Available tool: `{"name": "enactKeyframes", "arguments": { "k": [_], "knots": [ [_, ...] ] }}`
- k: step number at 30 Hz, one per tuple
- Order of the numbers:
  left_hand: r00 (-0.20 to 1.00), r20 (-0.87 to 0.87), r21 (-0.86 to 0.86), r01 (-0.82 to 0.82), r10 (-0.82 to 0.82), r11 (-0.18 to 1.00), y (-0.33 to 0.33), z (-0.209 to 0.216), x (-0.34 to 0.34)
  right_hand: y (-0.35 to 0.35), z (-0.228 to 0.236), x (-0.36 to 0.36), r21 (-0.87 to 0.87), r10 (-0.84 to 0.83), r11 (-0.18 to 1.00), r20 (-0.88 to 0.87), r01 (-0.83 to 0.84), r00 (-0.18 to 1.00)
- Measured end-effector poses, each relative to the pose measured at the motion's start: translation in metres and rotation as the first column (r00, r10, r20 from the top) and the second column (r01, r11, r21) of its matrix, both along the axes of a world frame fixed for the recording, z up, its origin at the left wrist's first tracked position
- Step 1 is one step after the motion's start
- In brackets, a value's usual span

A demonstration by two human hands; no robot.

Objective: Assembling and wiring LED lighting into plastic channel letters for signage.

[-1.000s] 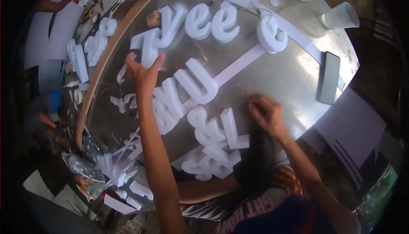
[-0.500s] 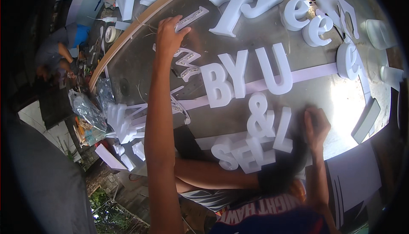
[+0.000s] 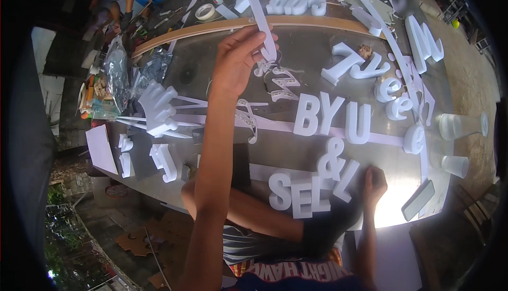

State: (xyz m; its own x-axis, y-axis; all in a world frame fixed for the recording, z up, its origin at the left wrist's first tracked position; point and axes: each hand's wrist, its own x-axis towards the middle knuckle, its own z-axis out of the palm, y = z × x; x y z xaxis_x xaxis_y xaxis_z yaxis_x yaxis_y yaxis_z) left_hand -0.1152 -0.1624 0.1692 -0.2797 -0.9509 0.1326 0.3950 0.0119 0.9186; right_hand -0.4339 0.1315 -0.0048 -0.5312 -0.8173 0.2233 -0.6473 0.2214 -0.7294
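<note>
1. Two bare hands are over the table (image 3: 307, 47): the left hand (image 3: 238, 60) is extended toward its far left part, the right hand (image 3: 375, 183) is close to its near edge, on the right
2. The step in hand looks like handling one slim white piece (image 3: 259, 13), which the left hand seems to hold up off the table
3. The next move, as I judge it, calls for a steady pinch and a clear path, since hollow white pieces (image 3: 286, 85) lie just below the hand and could be knocked
4. The left hand is narrow, thumb and fingers pinched around the slim white piece; one end points toward the far edge, past the wooden strip (image 3: 317, 21), and the other shows beside the fingertips
5. The right hand is curled into a loose fist near a white block letter (image 3: 345, 182); nothing shows in it, though I cannot tell what its palm hides
6. A row of three white letters (image 3: 329, 121) stands around the table's middle, apart from both hands, and a grey flat bar (image 3: 418, 200) lies toward its near right corner
</note>
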Motion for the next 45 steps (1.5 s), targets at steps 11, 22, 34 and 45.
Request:
{"name": "enactKeyframes", "arguments": {
  "k": [11, 22, 34, 45],
  "knots": [
    [0.799, -0.468, -0.368, 0.212, -0.378, 0.905, 0.176, 0.079, 0.121, 0.013, 0.019, 0.010, -0.238, 0.057, 0.971, 0.168, -0.016, 0.984],
    [1.000, 0.014, -0.258, 0.019, -0.016, 0.966, 0.273, 0.081, 0.102, 0.016, 0.263, 0.195, -0.378, 0.655, 0.740, 0.219, -0.556, 0.723],
    [0.871, 0.192, -0.446, -0.332, 0.451, 0.831, 0.354, 0.027, 0.117, 0.048, 0.268, 0.221, -0.208, 0.649, 0.758, 0.337, -0.619, 0.682],
    [-0.257, 0.871, -0.434, -0.801, 0.420, 0.411, 0.305, -0.171, 0.318, 0.028, 0.278, 0.206, -0.422, 0.643, 0.765, 0.548, -0.486, 0.535]
  ]
}}
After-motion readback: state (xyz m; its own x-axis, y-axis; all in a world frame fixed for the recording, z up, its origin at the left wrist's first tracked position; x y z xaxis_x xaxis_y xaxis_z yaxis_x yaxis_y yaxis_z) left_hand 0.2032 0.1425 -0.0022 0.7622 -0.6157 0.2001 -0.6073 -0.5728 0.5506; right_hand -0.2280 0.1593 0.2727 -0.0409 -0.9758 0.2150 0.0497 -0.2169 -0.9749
